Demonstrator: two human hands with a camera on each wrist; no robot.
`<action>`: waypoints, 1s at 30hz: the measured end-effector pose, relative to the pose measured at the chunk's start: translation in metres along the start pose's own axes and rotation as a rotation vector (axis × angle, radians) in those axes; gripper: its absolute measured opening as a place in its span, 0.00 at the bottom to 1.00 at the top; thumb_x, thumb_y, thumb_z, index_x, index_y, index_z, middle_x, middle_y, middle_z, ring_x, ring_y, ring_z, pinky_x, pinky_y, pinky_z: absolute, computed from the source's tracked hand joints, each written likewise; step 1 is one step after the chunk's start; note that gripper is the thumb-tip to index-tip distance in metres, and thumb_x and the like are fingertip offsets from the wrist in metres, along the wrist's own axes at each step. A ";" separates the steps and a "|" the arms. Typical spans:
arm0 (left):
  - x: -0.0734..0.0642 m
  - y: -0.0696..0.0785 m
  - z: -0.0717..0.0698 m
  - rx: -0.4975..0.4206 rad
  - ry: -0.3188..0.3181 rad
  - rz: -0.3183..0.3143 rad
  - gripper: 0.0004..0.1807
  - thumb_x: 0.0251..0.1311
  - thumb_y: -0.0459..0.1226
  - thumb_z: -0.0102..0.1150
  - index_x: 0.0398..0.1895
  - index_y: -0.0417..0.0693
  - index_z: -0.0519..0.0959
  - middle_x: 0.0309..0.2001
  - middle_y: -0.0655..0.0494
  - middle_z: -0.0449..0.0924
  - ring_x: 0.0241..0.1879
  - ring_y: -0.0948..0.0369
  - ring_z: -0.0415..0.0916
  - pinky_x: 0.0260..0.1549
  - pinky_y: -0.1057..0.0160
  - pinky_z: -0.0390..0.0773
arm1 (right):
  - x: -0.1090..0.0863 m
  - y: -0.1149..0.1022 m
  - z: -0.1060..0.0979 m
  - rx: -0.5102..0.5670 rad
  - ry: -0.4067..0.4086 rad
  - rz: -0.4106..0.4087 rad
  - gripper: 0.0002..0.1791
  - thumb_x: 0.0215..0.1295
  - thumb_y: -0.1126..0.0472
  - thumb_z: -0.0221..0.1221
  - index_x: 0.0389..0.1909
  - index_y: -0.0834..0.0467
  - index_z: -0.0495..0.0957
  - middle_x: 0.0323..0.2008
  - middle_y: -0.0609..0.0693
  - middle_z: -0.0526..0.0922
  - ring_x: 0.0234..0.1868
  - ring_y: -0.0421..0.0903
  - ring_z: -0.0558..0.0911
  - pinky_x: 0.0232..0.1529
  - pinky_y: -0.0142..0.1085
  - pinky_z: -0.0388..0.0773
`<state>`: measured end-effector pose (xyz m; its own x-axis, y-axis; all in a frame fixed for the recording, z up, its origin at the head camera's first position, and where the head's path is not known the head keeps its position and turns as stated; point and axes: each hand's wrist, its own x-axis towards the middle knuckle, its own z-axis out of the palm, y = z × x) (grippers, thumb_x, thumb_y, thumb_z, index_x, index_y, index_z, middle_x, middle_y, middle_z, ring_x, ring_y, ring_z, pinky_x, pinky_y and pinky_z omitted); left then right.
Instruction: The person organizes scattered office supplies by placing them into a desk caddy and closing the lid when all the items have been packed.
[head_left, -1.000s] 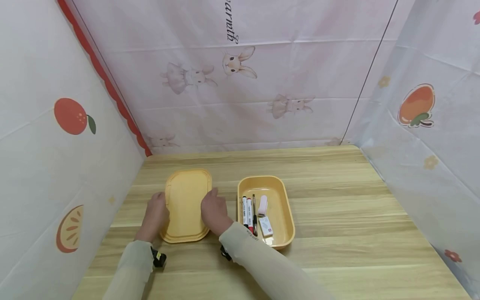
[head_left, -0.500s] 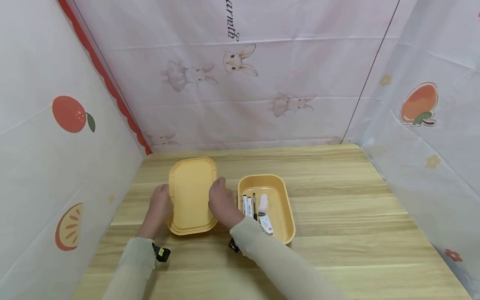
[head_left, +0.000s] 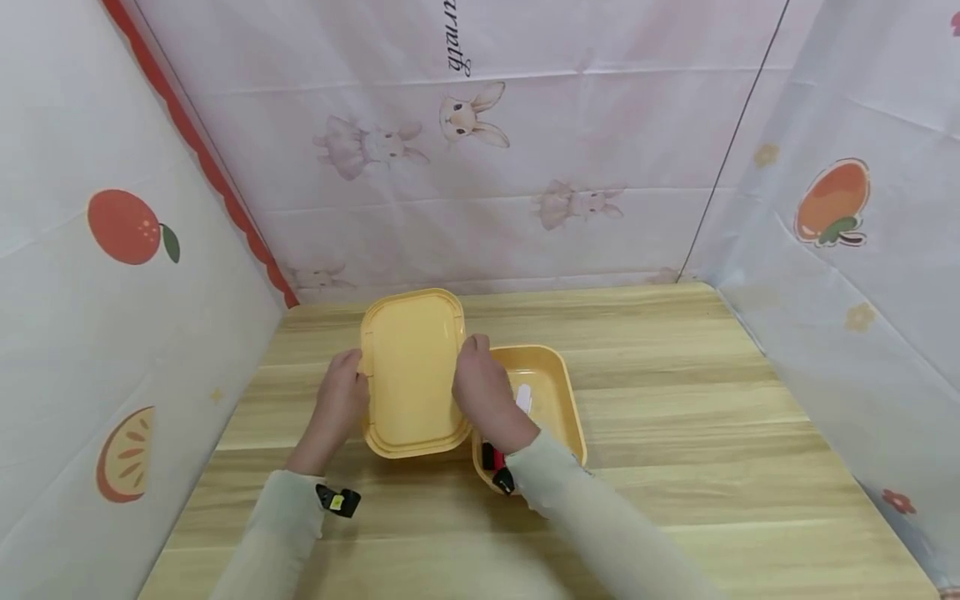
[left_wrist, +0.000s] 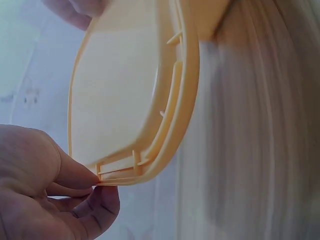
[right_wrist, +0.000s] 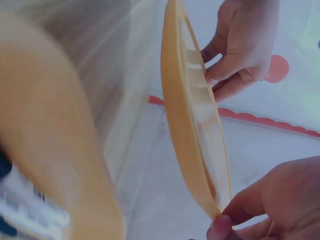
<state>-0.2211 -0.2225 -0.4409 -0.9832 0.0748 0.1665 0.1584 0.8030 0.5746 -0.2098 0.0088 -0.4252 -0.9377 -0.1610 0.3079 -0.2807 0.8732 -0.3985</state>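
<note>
A yellow plastic lid [head_left: 415, 371] is held up off the table between both hands, tilted, with its ridged inner side toward the head camera. My left hand [head_left: 341, 396] pinches its left edge; the left wrist view shows thumb and fingers on the lid's rim [left_wrist: 187, 95]. On the opposite edge, my right hand [head_left: 487, 392] pinches the rim between thumb and fingers, seen in the right wrist view. Behind the right hand stands a yellow open box [head_left: 558, 400]. Inside it a small pale pink-white item [head_left: 523, 398] and dark and red marker ends [head_left: 493, 458] show; the right forearm hides the rest.
The box and hands are over a wood-grain table [head_left: 675, 467]. Printed cloth walls rise along its back [head_left: 600, 142], left and right sides. The right sleeve [head_left: 592, 517] passes over the box's near edge.
Both hands have lifted the lid from the table and carried it up and to the right, toward the box. The right hand and forearm now cover much of the box's contents.
</note>
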 end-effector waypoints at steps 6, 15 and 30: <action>0.003 0.031 0.015 -0.086 -0.031 -0.003 0.27 0.74 0.30 0.37 0.74 0.28 0.60 0.72 0.31 0.59 0.73 0.39 0.59 0.68 0.40 0.65 | -0.010 0.027 -0.027 0.059 -0.033 0.050 0.20 0.69 0.74 0.48 0.59 0.77 0.68 0.57 0.68 0.73 0.17 0.41 0.67 0.14 0.28 0.66; 0.001 0.074 0.048 -0.171 -0.079 0.004 0.26 0.73 0.30 0.40 0.73 0.33 0.64 0.71 0.35 0.62 0.64 0.45 0.70 0.60 0.46 0.76 | -0.032 0.074 -0.055 0.077 -0.025 0.090 0.18 0.68 0.73 0.49 0.55 0.77 0.71 0.57 0.70 0.73 0.21 0.45 0.73 0.19 0.32 0.73; -0.010 0.103 0.087 -0.194 -0.142 0.023 0.25 0.73 0.32 0.44 0.72 0.37 0.67 0.71 0.39 0.65 0.40 0.56 0.75 0.36 0.60 0.79 | -0.053 0.129 -0.066 0.153 -0.112 0.196 0.21 0.69 0.69 0.47 0.59 0.75 0.72 0.63 0.70 0.71 0.26 0.49 0.76 0.25 0.35 0.77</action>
<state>-0.2033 -0.0889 -0.4531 -0.9798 0.1854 0.0744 0.1817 0.6726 0.7174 -0.1826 0.1601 -0.4359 -0.9916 -0.0526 0.1182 -0.1111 0.8143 -0.5697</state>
